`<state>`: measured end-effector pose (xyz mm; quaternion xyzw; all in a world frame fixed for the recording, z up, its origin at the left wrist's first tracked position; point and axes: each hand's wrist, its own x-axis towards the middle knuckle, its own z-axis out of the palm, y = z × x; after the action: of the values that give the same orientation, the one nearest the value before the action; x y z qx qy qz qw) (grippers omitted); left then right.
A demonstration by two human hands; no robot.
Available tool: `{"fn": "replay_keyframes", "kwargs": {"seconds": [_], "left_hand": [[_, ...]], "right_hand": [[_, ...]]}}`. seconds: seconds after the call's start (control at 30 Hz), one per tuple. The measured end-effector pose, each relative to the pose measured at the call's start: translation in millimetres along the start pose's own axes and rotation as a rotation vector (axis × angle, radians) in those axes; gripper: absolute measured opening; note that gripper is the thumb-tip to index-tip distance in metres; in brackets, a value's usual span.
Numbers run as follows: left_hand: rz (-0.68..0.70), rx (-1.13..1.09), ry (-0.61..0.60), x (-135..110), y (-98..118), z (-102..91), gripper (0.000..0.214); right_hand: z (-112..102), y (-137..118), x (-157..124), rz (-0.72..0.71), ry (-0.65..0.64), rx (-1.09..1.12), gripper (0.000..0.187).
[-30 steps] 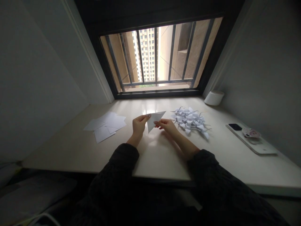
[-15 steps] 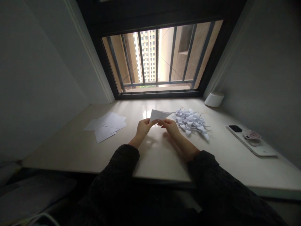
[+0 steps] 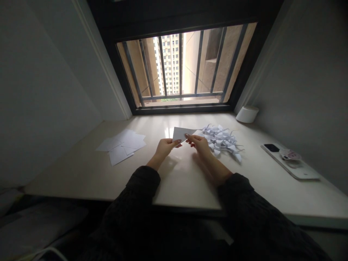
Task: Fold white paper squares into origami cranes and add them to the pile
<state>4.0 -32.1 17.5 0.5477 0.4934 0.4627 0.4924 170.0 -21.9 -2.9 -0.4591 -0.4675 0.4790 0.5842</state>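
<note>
A folded sheet of paper (image 3: 179,133), white and roughly triangular towards its right end, is held up above the middle of the sill. My left hand (image 3: 164,148) pinches its lower left edge, thumb on the near face. My right hand (image 3: 199,142) grips it farther right, the thumb tip pressed on the near face. Just beyond the right hand lies a heap of folded paper cranes (image 3: 221,139) with pointed ends. Over to the left, several loose white paper sheets (image 3: 122,145) overlap one another.
The pale sill (image 3: 92,177) runs up to a barred window with a dark frame (image 3: 182,110). At the right rest a white phone (image 3: 293,166) with a round pinkish grip on its back and, near the window corner, a white rounded object (image 3: 247,114).
My hands have moved slightly apart along the paper. The right thumb now lies higher on its face, and more of the paper shows between the hands.
</note>
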Motion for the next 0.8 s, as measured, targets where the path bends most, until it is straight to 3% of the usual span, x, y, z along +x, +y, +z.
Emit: {"fn": "replay_keyframes", "kwargs": {"seconds": [0.2,0.8], "left_hand": [[-0.005,0.076,-0.004,3.2,-2.5,-6.1,0.038],[-0.028,0.155,-0.021,5.2,-0.1,-11.8,0.041]], "right_hand": [[-9.7,-3.7,6.8,-0.055,0.097,-0.009,0.036],[-13.9,-7.5,6.3,-0.073,0.081,-0.012,0.033]]}}
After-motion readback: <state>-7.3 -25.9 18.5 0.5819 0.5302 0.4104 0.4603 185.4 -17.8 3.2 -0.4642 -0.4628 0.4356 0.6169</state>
